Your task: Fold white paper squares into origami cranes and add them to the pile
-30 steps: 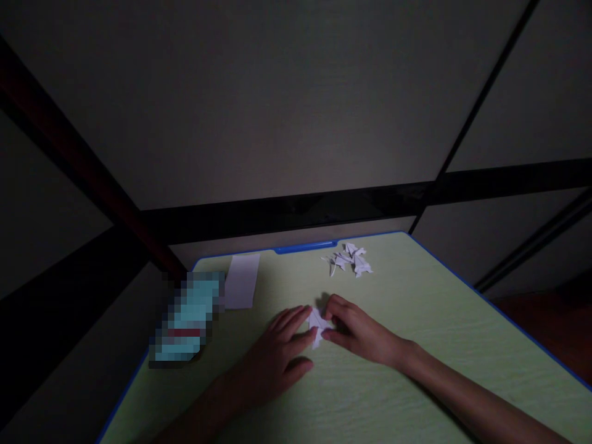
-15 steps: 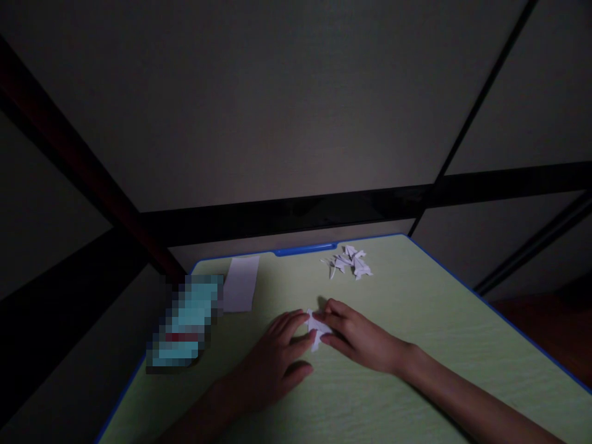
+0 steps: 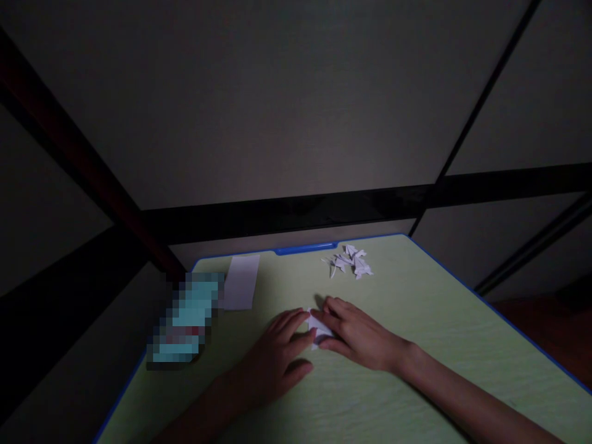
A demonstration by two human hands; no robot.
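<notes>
A small piece of folded white paper [image 3: 322,328] lies flat on the table between my two hands. My left hand [image 3: 282,351] holds its left edge down with the fingertips, the thumb standing apart from the paper. From the other side, my right hand [image 3: 358,333] has its index finger along the top of the paper and its thumb at the near edge. The right-hand fingers hide part of the folds. Beyond my hands sits a cluster of several folded white paper pieces [image 3: 356,262], some with thin pointed ends.
The table [image 3: 416,308] has a light green top with a blue edge [image 3: 509,322] and a blue handle [image 3: 306,248] at the back. A white paper sheet [image 3: 241,282] lies at the back left, beside a blurred turquoise object [image 3: 189,317]. A panelled wall [image 3: 287,123] rises behind.
My right thumb and fingers have shifted slightly on the folded paper, and a flap near the thumb now lies differently. My left hand stays in about the same place.
</notes>
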